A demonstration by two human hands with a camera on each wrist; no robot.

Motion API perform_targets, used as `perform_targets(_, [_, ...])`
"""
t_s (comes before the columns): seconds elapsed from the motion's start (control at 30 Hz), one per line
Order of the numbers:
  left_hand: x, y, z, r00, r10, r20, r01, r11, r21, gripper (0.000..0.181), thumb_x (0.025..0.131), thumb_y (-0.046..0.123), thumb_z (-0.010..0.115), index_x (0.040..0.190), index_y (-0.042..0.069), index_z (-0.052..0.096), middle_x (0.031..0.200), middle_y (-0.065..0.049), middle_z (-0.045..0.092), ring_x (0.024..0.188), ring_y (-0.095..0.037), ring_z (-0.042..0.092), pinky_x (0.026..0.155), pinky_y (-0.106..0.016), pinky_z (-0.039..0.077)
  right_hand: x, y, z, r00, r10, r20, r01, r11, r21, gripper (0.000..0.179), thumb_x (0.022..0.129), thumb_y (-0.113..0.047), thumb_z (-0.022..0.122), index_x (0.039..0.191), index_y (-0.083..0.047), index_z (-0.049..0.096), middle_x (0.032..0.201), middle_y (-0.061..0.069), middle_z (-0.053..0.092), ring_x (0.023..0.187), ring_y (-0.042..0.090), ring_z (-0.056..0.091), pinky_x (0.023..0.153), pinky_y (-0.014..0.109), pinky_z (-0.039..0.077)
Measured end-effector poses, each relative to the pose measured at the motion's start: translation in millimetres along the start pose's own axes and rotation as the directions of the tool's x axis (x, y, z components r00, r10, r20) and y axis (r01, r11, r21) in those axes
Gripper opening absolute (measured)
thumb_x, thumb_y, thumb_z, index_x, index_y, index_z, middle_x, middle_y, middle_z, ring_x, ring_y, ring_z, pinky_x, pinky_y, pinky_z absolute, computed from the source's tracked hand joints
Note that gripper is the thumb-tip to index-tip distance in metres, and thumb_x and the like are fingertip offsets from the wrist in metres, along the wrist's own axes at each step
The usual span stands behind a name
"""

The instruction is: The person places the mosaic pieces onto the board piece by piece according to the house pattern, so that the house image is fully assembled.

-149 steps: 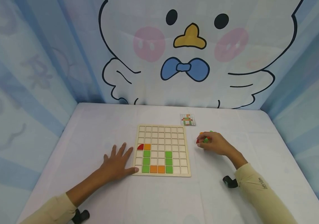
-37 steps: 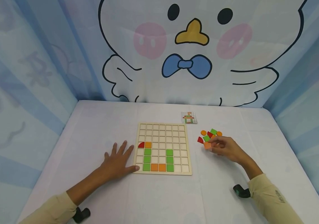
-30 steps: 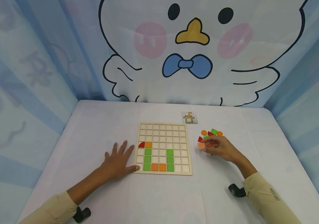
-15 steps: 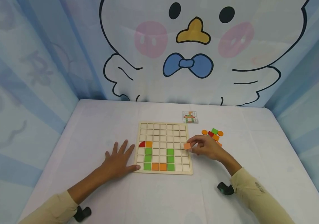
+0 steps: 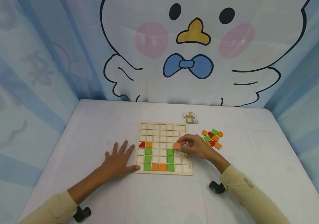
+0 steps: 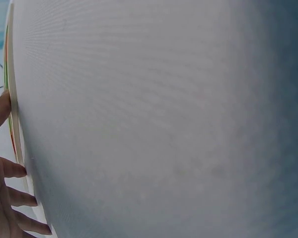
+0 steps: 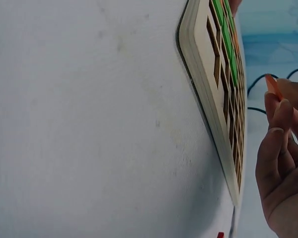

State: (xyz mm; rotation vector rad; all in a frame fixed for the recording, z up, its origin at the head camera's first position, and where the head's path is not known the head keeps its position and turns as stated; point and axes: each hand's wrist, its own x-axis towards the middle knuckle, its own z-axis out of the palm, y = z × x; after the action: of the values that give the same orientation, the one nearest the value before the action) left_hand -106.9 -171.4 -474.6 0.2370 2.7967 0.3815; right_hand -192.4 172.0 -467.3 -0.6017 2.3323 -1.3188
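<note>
My right hand [image 5: 196, 147] pinches an orange square tile [image 5: 177, 146] between thumb and fingers, over the right part of the wooden grid board [image 5: 157, 136]. The right wrist view shows the tile [image 7: 273, 88] held above the board's surface. My left hand [image 5: 117, 162] lies with spread fingers at the board's left edge, its thumb on the lower left corner. In the board's cells sit a red quarter-round tile [image 5: 142, 144], an orange tile [image 5: 149, 144] beside it, two columns of green tiles [image 5: 148, 158] and two orange tiles [image 5: 159, 167] between them at the bottom.
Loose tiles [image 5: 215, 138] in green, red and orange, some of them round, lie in a pile right of the board. A small pattern card [image 5: 190, 117] lies behind the board's right corner. A printed curtain [image 5: 187, 90] stands along the table's back edge.
My right hand has picked an orange square tile from the pile and carried it left over the board. The pile now lies uncovered. My left hand has stayed in place.
</note>
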Motion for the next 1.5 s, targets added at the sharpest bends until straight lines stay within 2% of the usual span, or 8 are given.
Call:
perform_targets(0.43, [1.0, -0.7, -0.2, 1.0, 0.001, -0.009, -0.001, 1.0, -0.002, 0.093, 0.086, 0.06, 0.068, 0.158, 0.013, 0.032, 0.166, -0.022, 0.017, 0.147, -0.06, 0.012, 0.1, -0.085, 0.022, 25.1, -9, 27, 1.0, 0.001, 0.003, 0.0, 0.999, -0.054, 0.027, 0.087, -0.014, 0.077, 0.113, -0.009, 0.071, 0.094, 0.003, 0.068, 0.068, 0.013, 0.055, 0.062, 0.022, 0.046])
perform_targets(0.7, [0.4, -1.2, -0.6, 1.0, 0.0, -0.006, 0.0, 1.0, 0.001, 0.093, 0.086, 0.06, 0.068, 0.158, 0.013, 0.032, 0.166, -0.022, 0.018, 0.147, -0.06, 0.013, 0.1, -0.084, 0.023, 39.6, -17, 39, 0.999, -0.043, 0.009, 0.044, 0.991, -0.125, 0.025, 0.088, -0.013, 0.076, 0.113, -0.009, 0.072, 0.093, 0.001, 0.069, 0.076, 0.012, 0.058, 0.068, 0.021, 0.049])
perform_targets(1.0, [1.1, -1.7, 0.2, 1.0, -0.003, 0.01, 0.003, 1.0, 0.001, 0.094, 0.086, 0.061, 0.067, 0.158, 0.013, 0.032, 0.166, -0.022, 0.017, 0.148, -0.059, 0.012, 0.101, -0.084, 0.023, 48.8, -23, 50, 1.0, -0.022, 0.01, 0.023, 0.984, -0.178, 0.024, 0.089, -0.014, 0.075, 0.113, -0.009, 0.072, 0.092, -0.001, 0.067, 0.067, 0.009, 0.052, 0.062, 0.021, 0.045])
perform_targets(1.17, [1.4, -0.7, -0.1, 1.0, -0.011, 0.007, 0.011, 1.0, 0.007, 0.095, 0.085, 0.062, 0.068, 0.158, 0.014, 0.032, 0.167, -0.021, 0.017, 0.148, -0.059, 0.012, 0.1, -0.084, 0.023, 52.2, -27, 55, 0.999, -0.042, 0.002, 0.041, 0.973, -0.228, 0.023, 0.09, -0.014, 0.075, 0.112, -0.01, 0.072, 0.092, -0.003, 0.068, 0.078, 0.01, 0.056, 0.07, 0.024, 0.045])
perform_targets(1.27, [1.8, -0.3, 0.1, 1.0, -0.018, 0.005, 0.018, 1.0, 0.007, 0.096, 0.084, 0.063, 0.068, 0.158, 0.015, 0.032, 0.167, -0.021, 0.016, 0.148, -0.059, 0.011, 0.1, -0.085, 0.022, 54.7, -30, 58, 1.0, -0.029, -0.001, 0.028, 0.971, -0.238, 0.022, 0.089, -0.016, 0.076, 0.111, -0.012, 0.072, 0.09, -0.004, 0.068, 0.079, 0.01, 0.056, 0.073, 0.026, 0.045])
perform_targets(1.5, [3.2, -0.7, 1.0, 1.0, -0.025, 0.013, 0.025, 1.0, 0.01, 0.097, 0.083, 0.064, 0.068, 0.159, 0.016, 0.031, 0.167, -0.019, 0.015, 0.148, -0.059, 0.009, 0.1, -0.085, 0.02, 60.7, -34, 63, 1.0, 0.022, -0.013, -0.025, 0.956, -0.294, 0.019, 0.087, -0.022, 0.079, 0.104, -0.015, 0.073, 0.081, -0.007, 0.065, 0.07, 0.009, 0.054, 0.068, 0.026, 0.044])
